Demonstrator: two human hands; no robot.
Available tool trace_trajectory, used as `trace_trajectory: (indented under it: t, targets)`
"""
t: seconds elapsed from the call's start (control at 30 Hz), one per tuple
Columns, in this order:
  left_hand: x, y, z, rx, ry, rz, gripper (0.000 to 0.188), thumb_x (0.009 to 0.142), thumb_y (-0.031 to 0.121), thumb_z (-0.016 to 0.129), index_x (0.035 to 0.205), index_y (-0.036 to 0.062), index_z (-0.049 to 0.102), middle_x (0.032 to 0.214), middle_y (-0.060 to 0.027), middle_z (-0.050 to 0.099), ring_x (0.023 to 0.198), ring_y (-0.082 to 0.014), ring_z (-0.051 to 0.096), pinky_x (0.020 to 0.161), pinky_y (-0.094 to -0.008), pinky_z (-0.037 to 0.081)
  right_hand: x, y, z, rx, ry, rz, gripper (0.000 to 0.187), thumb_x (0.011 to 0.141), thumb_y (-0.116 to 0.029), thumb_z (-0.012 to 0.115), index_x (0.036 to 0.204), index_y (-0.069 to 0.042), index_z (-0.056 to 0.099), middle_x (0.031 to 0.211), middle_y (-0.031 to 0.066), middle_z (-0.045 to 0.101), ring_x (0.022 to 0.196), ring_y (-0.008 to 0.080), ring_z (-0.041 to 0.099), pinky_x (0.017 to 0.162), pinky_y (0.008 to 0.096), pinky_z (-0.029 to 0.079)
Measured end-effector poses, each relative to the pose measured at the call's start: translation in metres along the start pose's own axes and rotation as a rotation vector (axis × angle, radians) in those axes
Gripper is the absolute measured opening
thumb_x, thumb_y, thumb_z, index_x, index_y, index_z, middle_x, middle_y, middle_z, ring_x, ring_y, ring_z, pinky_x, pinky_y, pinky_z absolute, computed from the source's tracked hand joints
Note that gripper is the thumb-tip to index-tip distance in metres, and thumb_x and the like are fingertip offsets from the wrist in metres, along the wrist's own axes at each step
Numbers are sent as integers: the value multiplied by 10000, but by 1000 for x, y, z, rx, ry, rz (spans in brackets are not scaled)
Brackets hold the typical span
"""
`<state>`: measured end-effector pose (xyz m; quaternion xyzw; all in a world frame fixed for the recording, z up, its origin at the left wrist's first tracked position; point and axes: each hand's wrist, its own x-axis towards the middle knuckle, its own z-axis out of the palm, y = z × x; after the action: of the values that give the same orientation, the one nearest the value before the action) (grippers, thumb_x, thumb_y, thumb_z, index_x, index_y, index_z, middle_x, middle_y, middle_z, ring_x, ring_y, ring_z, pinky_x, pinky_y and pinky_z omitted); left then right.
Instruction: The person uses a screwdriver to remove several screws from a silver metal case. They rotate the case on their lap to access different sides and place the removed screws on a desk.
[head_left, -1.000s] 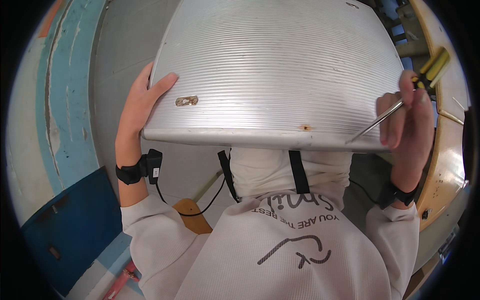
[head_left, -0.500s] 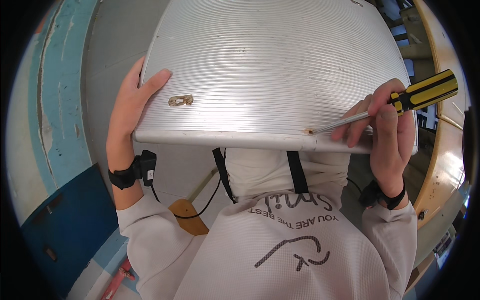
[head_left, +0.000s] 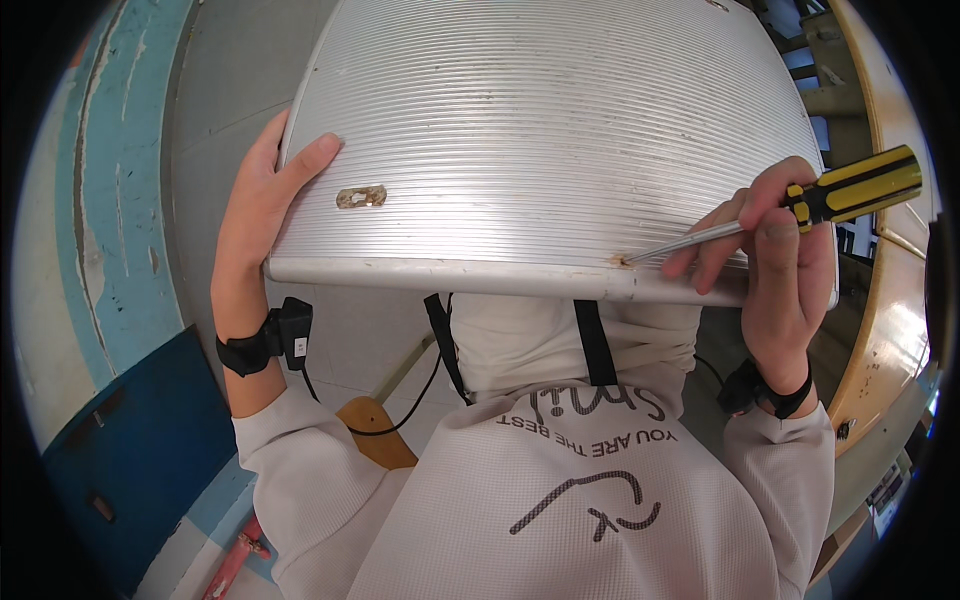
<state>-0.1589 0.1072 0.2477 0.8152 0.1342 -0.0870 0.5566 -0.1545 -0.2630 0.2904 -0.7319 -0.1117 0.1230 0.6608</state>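
Observation:
A silver ribbed metal panel [head_left: 520,130] with a rounded near edge lies in front of my body. At its left edge, my left hand [head_left: 270,195] grips it, thumb on top and fingers over the side. My right hand [head_left: 775,235] pinches a screwdriver [head_left: 855,188] with a yellow and black handle and holds it at a low slant. The shaft's tip meets a small worn brown spot [head_left: 621,261] near the panel's near edge. A rusty slotted metal plate [head_left: 361,197] is set in the panel, close to my left thumb.
A wooden table edge [head_left: 880,350] runs along the right. To the left stand a peeling blue and white wall [head_left: 120,200] and a dark blue panel [head_left: 140,440]. Below the silver panel, a wooden seat corner [head_left: 375,435] shows beside a black cable [head_left: 425,400].
Almost everything stays in place. The screwdriver's handle has shifted very slightly to the right, and the panel's near edge sits a touch higher.

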Motion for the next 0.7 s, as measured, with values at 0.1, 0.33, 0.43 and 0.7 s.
trace_trajectory:
  t: [0.1, 0.33, 0.43, 0.7]
  targets:
    - [0, 0, -1, 33, 0, -8, 645, 881, 383, 713, 1300, -67, 517, 1054, -181, 655, 880, -175, 663, 770, -251, 513, 0, 0, -3, -5, -44, 9, 295, 1061, -327, 366, 952, -56, 410, 562, 84, 560, 563, 201, 631, 601, 280, 521]
    - [1, 2, 0, 6, -14, -8, 631, 879, 373, 713, 1289, -67, 524, 1039, -158, 654, 877, -159, 644, 778, -251, 496, 6, -2, 4, -94, -53, -184, 224, 1028, -223, 479, 976, -6, 457, 781, 79, 549, 599, 122, 551, 591, 262, 501]
    - [-3, 3, -3, 4, -18, -21, 639, 878, 371, 716, 1301, -63, 515, 1049, -155, 652, 893, -158, 640, 793, -250, 491, 10, -6, 8, -197, -106, -259, 229, 1038, -215, 460, 945, -5, 459, 710, 77, 527, 549, 119, 505, 565, 267, 482]
    - [-6, -7, -2, 249, 141, 183, 713, 881, 388, 707, 1389, -34, 440, 1346, -244, 510, 1229, -259, 527, 1009, -348, 438, 19, 5, 4, 6, -207, -109, 55, 988, -57, 441, 1003, -11, 465, 843, 66, 548, 595, 94, 553, 542, 213, 461]
